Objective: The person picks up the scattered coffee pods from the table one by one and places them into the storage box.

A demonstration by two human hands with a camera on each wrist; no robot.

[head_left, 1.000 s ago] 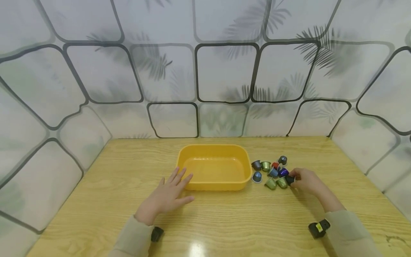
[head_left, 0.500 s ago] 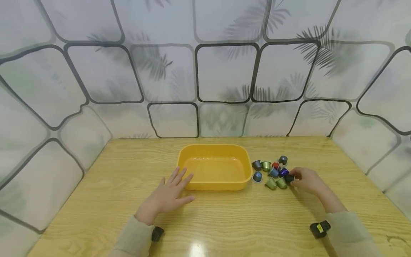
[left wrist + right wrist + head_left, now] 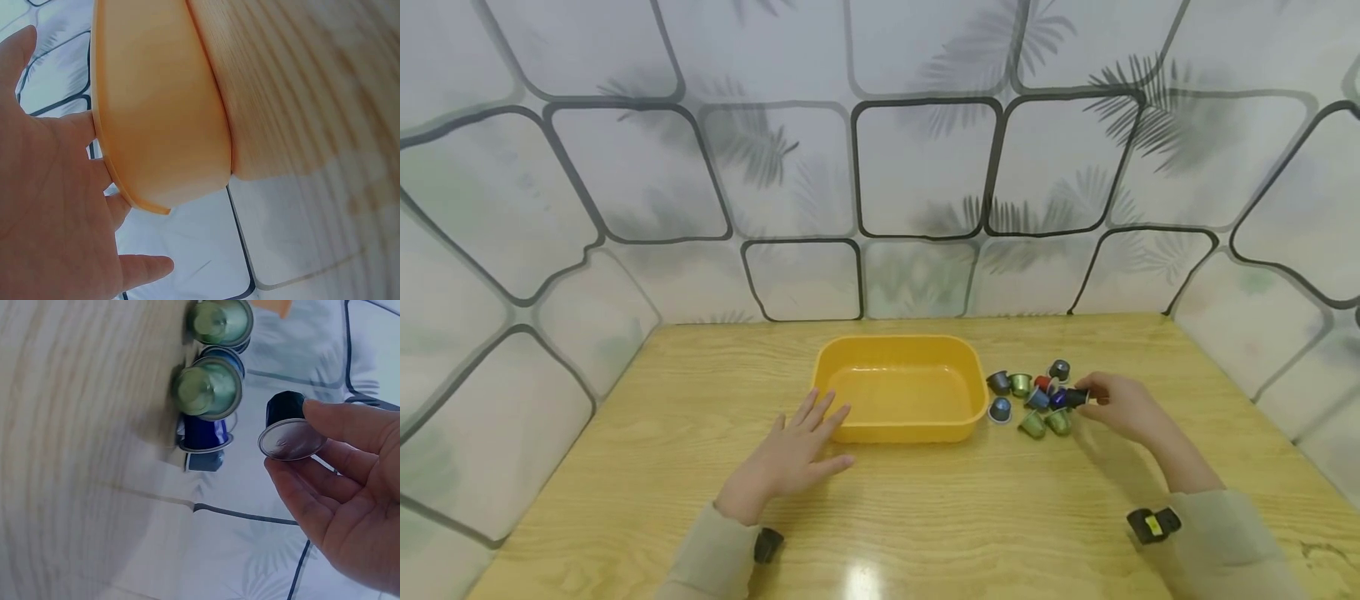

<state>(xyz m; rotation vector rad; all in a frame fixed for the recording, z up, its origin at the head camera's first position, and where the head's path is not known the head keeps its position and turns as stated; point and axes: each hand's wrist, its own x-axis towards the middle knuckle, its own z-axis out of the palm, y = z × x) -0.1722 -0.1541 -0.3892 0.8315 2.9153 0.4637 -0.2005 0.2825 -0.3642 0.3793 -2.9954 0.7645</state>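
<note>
My right hand (image 3: 1123, 408) pinches a black coffee capsule (image 3: 285, 411) between thumb and fingers, its silver foil lid turned toward the wrist camera. In the right wrist view the capsule is held apart from the others. Beside it on the table lie several coffee capsules: green ones (image 3: 1032, 424), a dark blue one (image 3: 205, 432), a red one (image 3: 1045, 383) and lighter blue ones (image 3: 1000, 408). My left hand (image 3: 792, 457) has its fingers spread, the fingertips over the near left rim of a yellow plastic basin (image 3: 902, 433).
The wooden table (image 3: 925, 517) runs back to a patterned wall (image 3: 925, 167) on three sides. The basin stands left of the capsules, its right end close to the nearest ones. Black wrist cameras (image 3: 1153, 525) sit at both cuffs.
My right hand has lifted the black capsule up and slightly away from the green ones beside it. The left hand and the basin have stayed in place.
</note>
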